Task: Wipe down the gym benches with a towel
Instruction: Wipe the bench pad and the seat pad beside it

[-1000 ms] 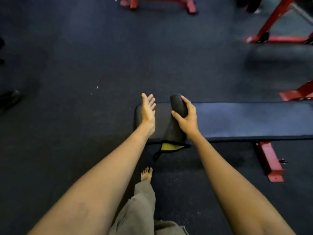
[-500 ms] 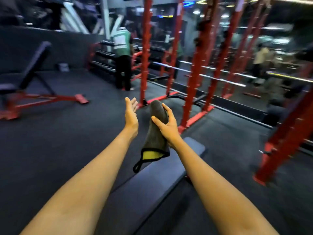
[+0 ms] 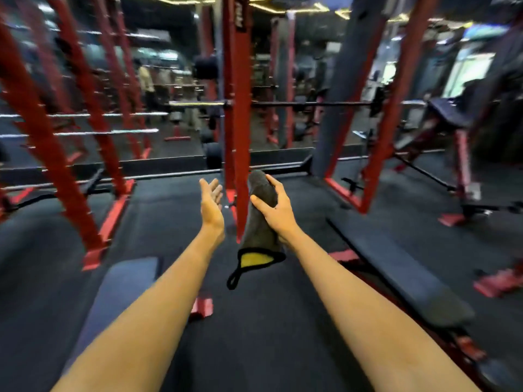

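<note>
Swings round since half a second ago, away from the single bench under the arms and onto dark floor (image 3: 268, 321) between a left bench (image 3: 119, 290) and a right bench (image 3: 402, 275); keeps both arms in the same pose as then. Head view: reaches both bare forearms straight forward, well above the floor. Holds the left hand (image 3: 210, 203) wide, palm turned inward toward the towel (image 3: 260, 222), fingers straight and slightly spread, touching nothing. Wraps the right hand (image 3: 278, 210) round that grey towel, thumb across its near face, fingers curled over the far side. Rolled lengthwise and hanging from that grip in mid-air, clear of both benches, with yellow lining (image 3: 254, 258) at the lower edge and a black loop (image 3: 232, 280) dangling below. Behind the hands, a red upright (image 3: 237, 108) with white lettering near the top, too blurred to read.
</note>
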Action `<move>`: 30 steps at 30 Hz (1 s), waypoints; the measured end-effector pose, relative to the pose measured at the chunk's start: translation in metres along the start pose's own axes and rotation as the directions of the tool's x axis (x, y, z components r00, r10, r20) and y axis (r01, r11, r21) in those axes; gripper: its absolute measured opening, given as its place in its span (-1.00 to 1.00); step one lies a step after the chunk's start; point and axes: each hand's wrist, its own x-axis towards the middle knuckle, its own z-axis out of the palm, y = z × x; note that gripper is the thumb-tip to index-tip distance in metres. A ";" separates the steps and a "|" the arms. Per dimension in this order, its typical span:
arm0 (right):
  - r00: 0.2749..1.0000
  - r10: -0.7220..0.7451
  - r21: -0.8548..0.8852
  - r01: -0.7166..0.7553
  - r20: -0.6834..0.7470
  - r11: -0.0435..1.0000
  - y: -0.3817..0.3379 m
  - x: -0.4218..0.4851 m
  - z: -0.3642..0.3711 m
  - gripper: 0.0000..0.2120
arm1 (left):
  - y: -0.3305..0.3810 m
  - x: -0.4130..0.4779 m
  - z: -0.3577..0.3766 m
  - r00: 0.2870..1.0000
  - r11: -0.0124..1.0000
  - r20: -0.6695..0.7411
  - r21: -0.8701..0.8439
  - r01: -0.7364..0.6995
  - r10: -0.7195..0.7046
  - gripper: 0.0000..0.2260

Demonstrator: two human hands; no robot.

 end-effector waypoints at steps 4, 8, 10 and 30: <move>0.992 0.037 -0.057 -0.044 -0.123 0.997 0.039 0.034 -0.082 -0.42 | -0.050 0.032 0.081 0.990 0.997 0.120 0.002 0.075 -0.075 -0.49; 0.973 0.068 -0.088 -0.089 -0.220 0.992 0.077 0.083 -0.157 -0.44 | -0.097 0.080 0.170 0.970 0.992 0.203 0.031 0.126 -0.130 -0.50; 0.956 0.071 -0.101 -0.104 -0.283 0.989 0.091 0.112 -0.188 -0.44 | -0.117 0.107 0.215 0.958 0.989 0.247 0.036 0.141 -0.146 -0.50; 0.769 0.225 -0.076 -0.334 -0.598 0.939 0.307 0.383 -0.294 -0.46 | -0.323 0.406 0.394 0.814 0.927 0.446 0.210 0.309 -0.372 -0.51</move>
